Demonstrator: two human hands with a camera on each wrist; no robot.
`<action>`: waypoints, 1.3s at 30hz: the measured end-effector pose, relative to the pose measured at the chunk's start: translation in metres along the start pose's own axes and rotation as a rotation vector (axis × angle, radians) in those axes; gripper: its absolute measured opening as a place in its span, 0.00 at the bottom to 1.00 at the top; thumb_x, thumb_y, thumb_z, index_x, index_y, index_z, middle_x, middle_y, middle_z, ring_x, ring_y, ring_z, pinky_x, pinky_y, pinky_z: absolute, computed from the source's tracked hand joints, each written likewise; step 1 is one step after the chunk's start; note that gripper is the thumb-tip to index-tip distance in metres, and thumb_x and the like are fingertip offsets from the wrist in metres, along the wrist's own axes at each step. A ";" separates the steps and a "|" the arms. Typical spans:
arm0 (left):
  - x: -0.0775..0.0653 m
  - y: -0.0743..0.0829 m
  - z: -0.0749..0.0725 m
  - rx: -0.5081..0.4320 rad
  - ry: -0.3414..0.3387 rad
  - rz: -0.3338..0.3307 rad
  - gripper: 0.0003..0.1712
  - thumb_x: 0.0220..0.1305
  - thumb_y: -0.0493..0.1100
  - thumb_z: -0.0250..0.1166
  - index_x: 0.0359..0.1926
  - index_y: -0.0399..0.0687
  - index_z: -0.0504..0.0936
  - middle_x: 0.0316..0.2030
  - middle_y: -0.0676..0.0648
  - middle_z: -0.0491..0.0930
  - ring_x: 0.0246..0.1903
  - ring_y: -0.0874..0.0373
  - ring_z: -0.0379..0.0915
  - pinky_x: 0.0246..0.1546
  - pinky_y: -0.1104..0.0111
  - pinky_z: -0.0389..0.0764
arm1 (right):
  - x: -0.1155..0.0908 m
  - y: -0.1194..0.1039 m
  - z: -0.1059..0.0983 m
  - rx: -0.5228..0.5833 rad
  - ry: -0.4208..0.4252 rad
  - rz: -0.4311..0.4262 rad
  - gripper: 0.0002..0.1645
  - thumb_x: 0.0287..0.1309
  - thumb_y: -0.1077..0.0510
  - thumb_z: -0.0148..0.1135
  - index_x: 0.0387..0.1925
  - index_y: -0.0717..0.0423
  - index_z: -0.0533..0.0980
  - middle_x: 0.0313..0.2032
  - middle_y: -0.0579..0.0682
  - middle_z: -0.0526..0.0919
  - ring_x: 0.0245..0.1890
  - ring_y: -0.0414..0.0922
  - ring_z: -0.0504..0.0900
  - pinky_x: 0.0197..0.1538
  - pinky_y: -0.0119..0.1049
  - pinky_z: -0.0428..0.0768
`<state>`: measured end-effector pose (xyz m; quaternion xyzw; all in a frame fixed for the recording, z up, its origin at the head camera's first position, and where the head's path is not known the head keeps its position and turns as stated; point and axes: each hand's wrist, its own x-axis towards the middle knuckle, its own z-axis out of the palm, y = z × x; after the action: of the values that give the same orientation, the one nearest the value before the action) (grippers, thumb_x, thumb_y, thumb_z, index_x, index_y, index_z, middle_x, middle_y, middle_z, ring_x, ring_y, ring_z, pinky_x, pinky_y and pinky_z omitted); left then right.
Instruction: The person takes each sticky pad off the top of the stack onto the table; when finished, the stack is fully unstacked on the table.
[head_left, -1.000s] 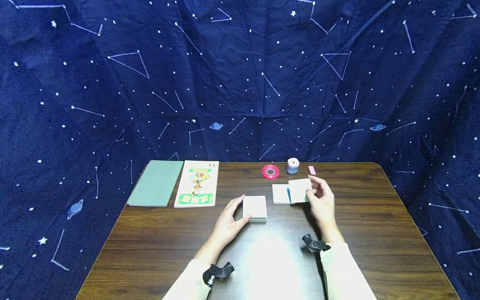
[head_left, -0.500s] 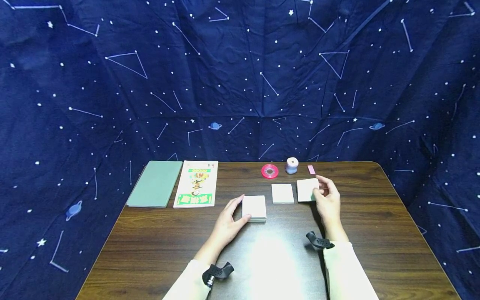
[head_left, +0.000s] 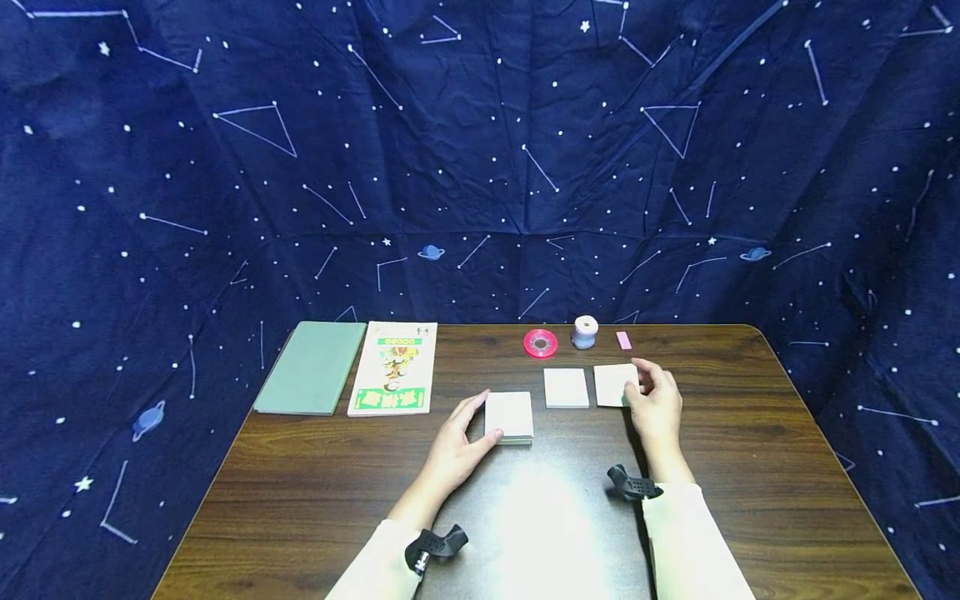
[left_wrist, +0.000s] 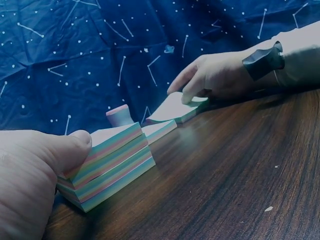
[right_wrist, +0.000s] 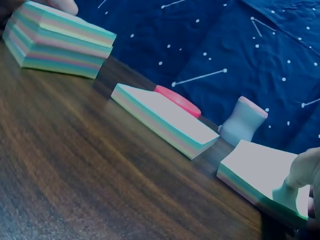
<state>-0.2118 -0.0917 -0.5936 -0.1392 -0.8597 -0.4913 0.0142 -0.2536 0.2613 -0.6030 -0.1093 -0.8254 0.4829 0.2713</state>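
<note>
My right hand [head_left: 656, 412] pinches the right side of a square sticky note pad [head_left: 613, 385], thumb on the near edge. In the right wrist view, this pad [right_wrist: 257, 172] shows a white top and coloured layers along its side, close over the table. Just left of it, a second sticky note pad [head_left: 566, 388] lies flat. My left hand [head_left: 450, 454] holds a stack of sticky note pads [head_left: 508, 414], thumb at the near corner and fingers along the far left. The left wrist view shows the striped sides of that stack [left_wrist: 112, 162], its upper pads slightly offset.
Behind the pads stand a red ring-shaped disc [head_left: 541, 342], a pale waisted spool-like object [head_left: 585, 332] and a small pink block [head_left: 624, 340]. A green book [head_left: 311, 367] and an illustrated booklet [head_left: 393, 368] lie at the left. A starry curtain [head_left: 480, 167] hangs behind the table [head_left: 300, 500].
My right hand has carried its sticky note pad rightward, off its overlap with the middle pad, and lowered it toward the table. My left hand has stayed at the stack.
</note>
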 end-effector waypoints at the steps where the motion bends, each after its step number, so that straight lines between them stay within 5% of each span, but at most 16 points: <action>1: 0.000 0.001 0.000 0.000 0.001 0.001 0.42 0.71 0.49 0.75 0.81 0.48 0.70 0.75 0.46 0.76 0.80 0.45 0.66 0.83 0.44 0.64 | 0.000 0.000 0.000 -0.017 0.005 0.000 0.25 0.58 0.70 0.70 0.59 0.61 0.85 0.43 0.63 0.85 0.37 0.47 0.79 0.40 0.22 0.69; 18: -0.002 -0.001 0.000 -0.008 -0.013 -0.016 0.43 0.71 0.51 0.75 0.81 0.49 0.70 0.76 0.46 0.75 0.81 0.44 0.65 0.83 0.43 0.64 | -0.006 0.002 0.006 -0.114 0.012 0.047 0.21 0.58 0.69 0.64 0.54 0.65 0.84 0.45 0.65 0.81 0.45 0.59 0.79 0.50 0.49 0.74; 22: -0.001 -0.001 0.001 -0.005 -0.010 -0.016 0.43 0.71 0.51 0.75 0.81 0.50 0.70 0.76 0.46 0.75 0.81 0.44 0.64 0.83 0.43 0.64 | -0.004 0.003 0.007 -0.055 0.061 0.064 0.18 0.62 0.70 0.62 0.53 0.67 0.83 0.46 0.66 0.81 0.45 0.57 0.79 0.49 0.42 0.72; 26: 0.000 -0.001 0.003 -0.003 -0.009 -0.013 0.43 0.70 0.50 0.75 0.81 0.49 0.70 0.76 0.46 0.75 0.81 0.43 0.64 0.83 0.43 0.64 | -0.004 0.004 0.005 0.054 0.154 0.080 0.14 0.66 0.70 0.60 0.51 0.67 0.82 0.43 0.64 0.81 0.42 0.45 0.75 0.45 0.30 0.69; 32: 0.002 0.000 0.002 -0.011 -0.014 -0.013 0.43 0.70 0.49 0.75 0.81 0.50 0.70 0.76 0.46 0.75 0.81 0.44 0.64 0.83 0.44 0.64 | -0.005 -0.006 0.003 0.178 0.239 0.023 0.12 0.67 0.71 0.58 0.48 0.69 0.83 0.39 0.60 0.79 0.38 0.36 0.72 0.41 0.23 0.68; 35: 0.002 0.000 0.001 -0.013 -0.017 -0.012 0.43 0.71 0.49 0.75 0.81 0.49 0.70 0.76 0.45 0.75 0.81 0.43 0.64 0.83 0.43 0.64 | -0.005 -0.022 0.001 0.239 0.181 -0.016 0.12 0.67 0.72 0.58 0.47 0.70 0.83 0.39 0.62 0.80 0.37 0.35 0.73 0.41 0.23 0.69; 39: 0.000 0.001 -0.001 -0.018 -0.012 -0.015 0.43 0.70 0.48 0.75 0.81 0.50 0.70 0.76 0.44 0.74 0.81 0.42 0.65 0.83 0.43 0.64 | -0.005 -0.056 -0.004 0.195 -0.040 -0.026 0.10 0.70 0.71 0.60 0.48 0.66 0.84 0.42 0.62 0.84 0.37 0.34 0.75 0.42 0.22 0.72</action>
<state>-0.2114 -0.0924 -0.5924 -0.1358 -0.8563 -0.4982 0.0044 -0.2422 0.2335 -0.5549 -0.0621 -0.7812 0.5593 0.2703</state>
